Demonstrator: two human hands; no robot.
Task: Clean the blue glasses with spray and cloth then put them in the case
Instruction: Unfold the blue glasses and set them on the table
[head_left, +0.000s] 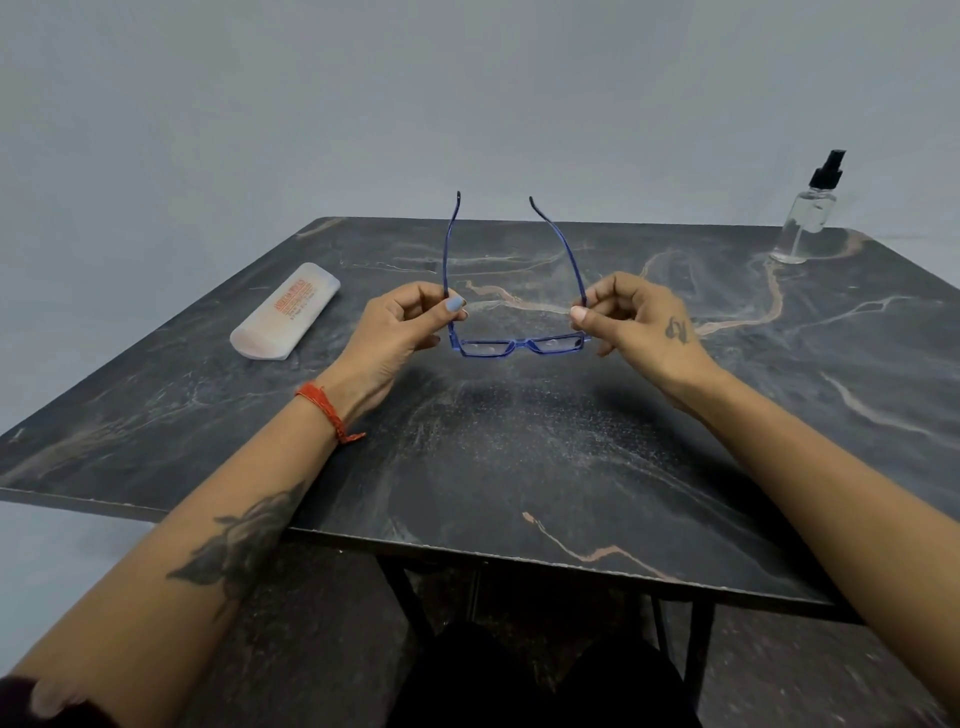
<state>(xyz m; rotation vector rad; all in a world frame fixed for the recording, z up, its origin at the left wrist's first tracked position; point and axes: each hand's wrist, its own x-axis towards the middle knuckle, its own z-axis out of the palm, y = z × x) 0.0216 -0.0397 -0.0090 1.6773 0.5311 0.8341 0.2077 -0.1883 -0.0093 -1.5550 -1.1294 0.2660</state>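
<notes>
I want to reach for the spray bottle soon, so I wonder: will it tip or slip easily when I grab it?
The spray bottle is tall and narrow and stands near the table corner, so a sideways knock could probably tip it. It looks clear and mostly empty, so likely light. Its smooth wall may be a little slippery.

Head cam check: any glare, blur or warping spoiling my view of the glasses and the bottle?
Head view: blue glasses sharp, no glare on the lenses; soft shadow on the table beneath both hands; wide-angle warping tilts the spray bottle near the right edge.

Plain room, marble-look folding table (519, 467), bare wall (311, 104)
</notes>
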